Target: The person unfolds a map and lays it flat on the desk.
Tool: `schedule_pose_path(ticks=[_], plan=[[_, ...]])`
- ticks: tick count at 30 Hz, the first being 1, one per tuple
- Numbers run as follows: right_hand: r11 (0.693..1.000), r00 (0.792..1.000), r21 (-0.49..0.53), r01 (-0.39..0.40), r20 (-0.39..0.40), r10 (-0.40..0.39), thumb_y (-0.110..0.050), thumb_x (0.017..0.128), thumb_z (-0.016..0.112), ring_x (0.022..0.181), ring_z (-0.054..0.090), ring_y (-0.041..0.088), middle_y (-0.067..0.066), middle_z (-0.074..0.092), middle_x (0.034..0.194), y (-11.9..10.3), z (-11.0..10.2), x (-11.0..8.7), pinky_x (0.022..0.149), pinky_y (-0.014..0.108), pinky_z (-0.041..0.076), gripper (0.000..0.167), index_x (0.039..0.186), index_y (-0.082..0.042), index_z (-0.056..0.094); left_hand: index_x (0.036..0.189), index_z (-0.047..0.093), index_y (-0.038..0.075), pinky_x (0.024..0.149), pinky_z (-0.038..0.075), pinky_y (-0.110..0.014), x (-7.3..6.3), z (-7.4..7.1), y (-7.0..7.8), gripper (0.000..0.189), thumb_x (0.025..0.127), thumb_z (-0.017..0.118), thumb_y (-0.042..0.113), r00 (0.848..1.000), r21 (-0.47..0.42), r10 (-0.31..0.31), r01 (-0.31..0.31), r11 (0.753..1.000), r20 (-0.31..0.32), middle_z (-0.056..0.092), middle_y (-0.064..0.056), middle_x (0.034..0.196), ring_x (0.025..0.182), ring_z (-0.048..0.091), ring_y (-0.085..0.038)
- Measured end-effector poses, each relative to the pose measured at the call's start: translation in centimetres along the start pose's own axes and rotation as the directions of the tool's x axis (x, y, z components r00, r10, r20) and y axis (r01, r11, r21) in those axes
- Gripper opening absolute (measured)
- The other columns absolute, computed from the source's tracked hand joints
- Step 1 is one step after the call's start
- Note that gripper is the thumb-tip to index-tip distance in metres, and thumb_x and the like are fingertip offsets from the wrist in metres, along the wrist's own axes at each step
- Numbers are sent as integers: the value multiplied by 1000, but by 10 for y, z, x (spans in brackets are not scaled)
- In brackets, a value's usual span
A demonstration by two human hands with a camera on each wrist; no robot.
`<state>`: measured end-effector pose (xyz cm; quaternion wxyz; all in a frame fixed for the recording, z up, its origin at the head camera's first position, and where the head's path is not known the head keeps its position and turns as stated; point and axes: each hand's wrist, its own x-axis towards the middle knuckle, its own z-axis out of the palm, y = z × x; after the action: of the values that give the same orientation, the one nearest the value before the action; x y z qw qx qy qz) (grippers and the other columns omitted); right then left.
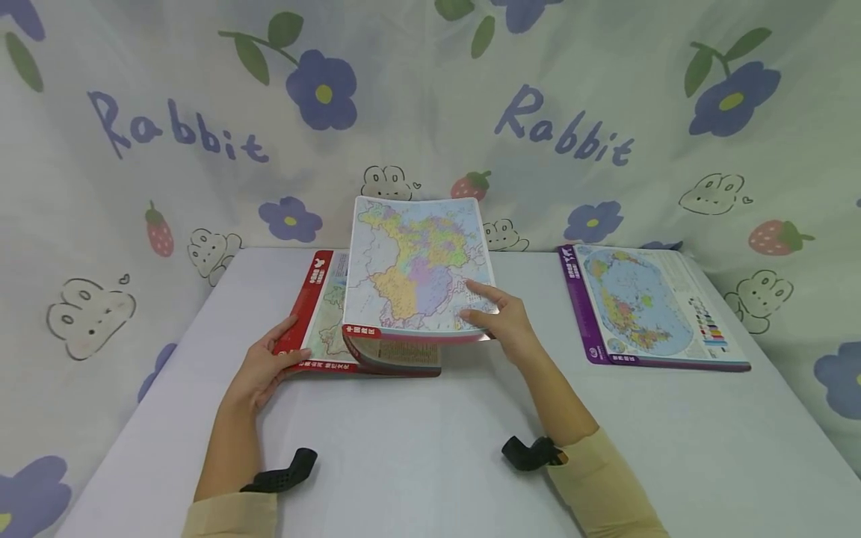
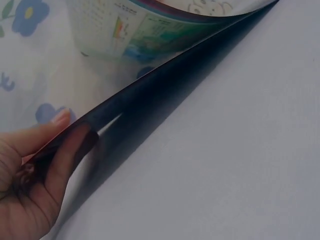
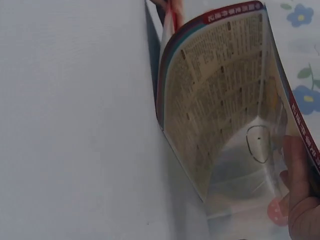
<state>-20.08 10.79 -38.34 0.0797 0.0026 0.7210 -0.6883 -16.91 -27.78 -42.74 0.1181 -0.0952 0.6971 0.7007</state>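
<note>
A glossy map booklet (image 1: 299, 321) with a red border lies at the middle-left of the table. My left hand (image 1: 262, 366) pinches its left edge, thumb above; the left wrist view shows fingers under its dark, shiny underside (image 2: 150, 100). Raised and tilted over the booklet is a colourful map page (image 1: 417, 276) with a red label at its lower left corner. By its right edge my right hand (image 1: 507, 321) grips this page. Beneath it, a curved page of printed text (image 3: 215, 75) shows in the right wrist view. Where the pages join is hidden.
A second map booklet (image 1: 635, 306), with a purple border and a world map, lies flat on the right of the white table (image 1: 403, 448). Behind the table hangs a patterned cloth (image 1: 417, 90) with flowers and rabbits. Black wrist devices (image 1: 289, 471) sit at both cuffs.
</note>
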Motion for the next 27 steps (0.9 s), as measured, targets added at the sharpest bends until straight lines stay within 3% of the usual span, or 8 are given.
schedule_pose_path(ticks=[5, 9, 15, 27], plan=[[1000, 1000, -21, 14, -3, -14, -15, 82, 74, 109, 55, 21, 6, 43, 145, -7, -7, -3, 76, 22, 53, 56, 134, -18, 55, 152, 16, 28, 86, 52, -23, 0, 0, 1, 87, 85, 71, 19, 1000, 24, -5, 6, 1000, -7, 16, -11, 151, 114, 42, -12], [1000, 1000, -18, -23, -18, 23, -15, 83, 73, 93, 62, 18, 5, 48, 141, -13, -13, -4, 71, 21, 52, 55, 135, -22, 54, 152, 17, 30, 86, 52, -23, 0, -2, 1, 86, 85, 71, 20, 1000, 52, -12, 13, 999, -17, 11, -13, 154, 118, 38, -13], [999, 998, 4, -47, -35, 47, -15, 84, 73, 97, 60, 14, 6, 48, 140, -20, -21, -5, 76, 19, 52, 55, 135, -21, 54, 152, 16, 32, 86, 52, -22, -3, -6, 3, 84, 87, 69, 20, 999, 59, -26, 27, 998, -24, 8, -13, 155, 118, 36, -14], [998, 999, 58, -4, -36, 6, -13, 84, 72, 94, 64, 12, 7, 44, 143, -31, -42, -12, 77, 21, 55, 57, 137, -17, 52, 151, 16, 33, 84, 52, -20, -4, -15, 2, 85, 86, 70, 22, 998, 72, -33, 37, 997, -53, 8, -12, 155, 119, 32, -14]])
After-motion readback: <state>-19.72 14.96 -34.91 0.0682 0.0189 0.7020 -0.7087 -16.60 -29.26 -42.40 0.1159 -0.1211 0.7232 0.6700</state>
